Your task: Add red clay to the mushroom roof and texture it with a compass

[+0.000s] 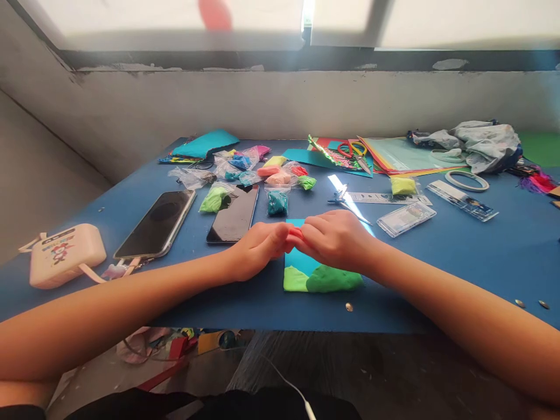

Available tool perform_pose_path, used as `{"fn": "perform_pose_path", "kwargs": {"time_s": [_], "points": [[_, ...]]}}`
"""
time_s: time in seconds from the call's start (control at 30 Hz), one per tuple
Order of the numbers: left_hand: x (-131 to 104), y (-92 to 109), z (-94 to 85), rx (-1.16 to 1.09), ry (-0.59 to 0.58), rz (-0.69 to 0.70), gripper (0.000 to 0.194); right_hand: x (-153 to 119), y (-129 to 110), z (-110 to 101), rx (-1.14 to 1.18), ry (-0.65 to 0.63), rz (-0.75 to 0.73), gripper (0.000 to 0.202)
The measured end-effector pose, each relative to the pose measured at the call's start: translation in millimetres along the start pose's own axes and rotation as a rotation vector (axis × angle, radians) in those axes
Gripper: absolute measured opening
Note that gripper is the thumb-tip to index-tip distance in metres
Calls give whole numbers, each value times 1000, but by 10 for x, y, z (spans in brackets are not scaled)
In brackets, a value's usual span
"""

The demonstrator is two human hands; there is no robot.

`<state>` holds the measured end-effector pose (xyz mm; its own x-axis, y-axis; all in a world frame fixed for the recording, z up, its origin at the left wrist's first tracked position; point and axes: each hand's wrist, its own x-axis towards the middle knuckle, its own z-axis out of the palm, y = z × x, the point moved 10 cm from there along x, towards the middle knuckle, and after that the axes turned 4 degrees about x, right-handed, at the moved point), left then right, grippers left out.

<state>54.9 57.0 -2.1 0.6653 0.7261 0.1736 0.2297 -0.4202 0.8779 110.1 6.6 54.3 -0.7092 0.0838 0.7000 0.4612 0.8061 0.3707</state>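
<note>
My left hand (pixel 262 249) and my right hand (pixel 336 236) meet above a small picture card (pixel 301 259). Between their closed fingers shows a bit of red modelling clay (pixel 296 233), mostly covered by the fingers. The card has a blue upper part. Along its lower edge lie a light green clay patch (pixel 296 280) and a darker green clay patch (pixel 335 279), shaped like hills. Behind my hands sits a bag of teal clay (pixel 277 202). A dark tablet or phone (pixel 234 214) lies just beyond my left hand.
A phone (pixel 156 224) and a pale pink power bank (pixel 67 255) lie at left. Several bags of coloured clay (pixel 273 173) are spread at the back. Scissors (pixel 359 154) rest on coloured paper (pixel 394 154). A ruler (pixel 385 198) and a tape roll (pixel 466 181) lie at right.
</note>
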Motion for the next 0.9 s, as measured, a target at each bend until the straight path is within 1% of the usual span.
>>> {"fn": "perform_pose_path", "kwargs": {"time_s": [0.1,0.17,0.23,0.3,0.37,0.47,0.53,0.57,0.67,0.73,0.83,0.9], "points": [[10,-75,-128,63,114,-51,71,-11,145,-66,-36,61,107,34],[9,-68,-183,130,159,-42,71,-24,263,-71,-37,67,193,26],[6,-20,-192,217,166,-1,70,-39,339,-29,-12,44,245,31],[0,33,-166,288,150,40,68,-55,357,24,30,27,251,41],[-5,65,-135,317,130,62,67,-71,338,51,72,38,225,46],[-7,84,-127,327,129,75,66,-92,320,47,93,69,195,37],[-3,90,-133,346,132,83,65,-93,342,44,84,60,206,29],[-1,93,-135,360,133,87,64,-88,360,44,80,47,219,30],[-3,124,-131,409,132,121,63,-74,432,58,87,-15,293,51],[-13,156,-115,451,127,156,63,-81,487,112,124,-91,370,63],[-30,186,-69,532,103,204,65,-126,531,254,234,-241,476,73],[-41,197,-43,583,90,234,65,-143,525,304,272,-290,495,76]]}}
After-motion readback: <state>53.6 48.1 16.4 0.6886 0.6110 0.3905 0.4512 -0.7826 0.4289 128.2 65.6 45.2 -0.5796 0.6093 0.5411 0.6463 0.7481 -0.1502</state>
